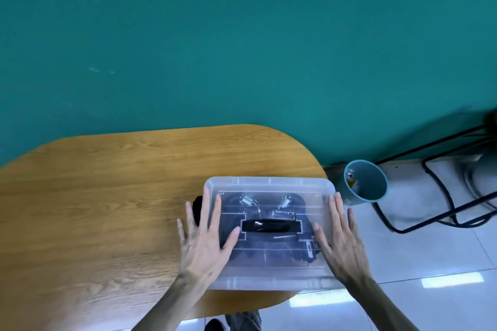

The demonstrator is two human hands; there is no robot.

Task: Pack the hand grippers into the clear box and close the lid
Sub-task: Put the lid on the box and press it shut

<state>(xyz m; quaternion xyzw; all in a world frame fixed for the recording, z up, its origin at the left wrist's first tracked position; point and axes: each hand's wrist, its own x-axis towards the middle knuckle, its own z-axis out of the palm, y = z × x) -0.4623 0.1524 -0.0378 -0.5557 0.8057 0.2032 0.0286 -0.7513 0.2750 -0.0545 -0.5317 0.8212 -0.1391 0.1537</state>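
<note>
Both hands — left hand [205,243], right hand [343,243] — press flat, grip open, on the clear box's lid [270,185].

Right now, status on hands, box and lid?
Left hand and right hand flat, open, on lid. Hand grippers inside clear box. Nothing obstructing.

Clear box [269,185], black hand grippers [269,226], wood-grain table [107,196], teal wall [242,35].

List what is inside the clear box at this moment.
Through the lid of the clear box, hand grippers with two metal springs show. Both hands and the lid's black handle hide the rest.
</note>
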